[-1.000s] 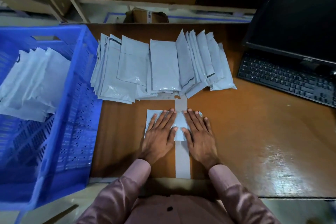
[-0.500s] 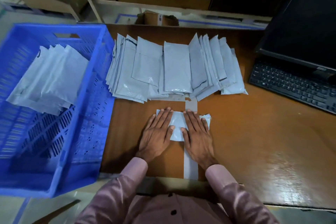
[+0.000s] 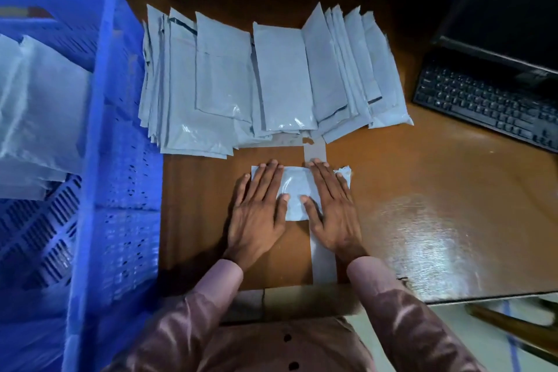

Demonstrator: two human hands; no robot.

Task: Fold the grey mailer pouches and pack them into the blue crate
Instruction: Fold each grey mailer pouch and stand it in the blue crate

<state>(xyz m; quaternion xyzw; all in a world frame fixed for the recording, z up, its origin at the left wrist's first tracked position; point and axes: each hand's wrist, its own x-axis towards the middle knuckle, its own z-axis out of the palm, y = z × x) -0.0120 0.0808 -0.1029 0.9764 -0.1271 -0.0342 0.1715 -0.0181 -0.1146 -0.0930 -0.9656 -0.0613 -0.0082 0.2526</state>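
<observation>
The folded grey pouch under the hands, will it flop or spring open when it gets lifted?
The folded grey plastic mailer pouch probably flops: it looks thin and crinkled. It may spring open, since the left hand and right hand both press it flat. Its shiny film could also slide on the glossy brown wooden table.
</observation>
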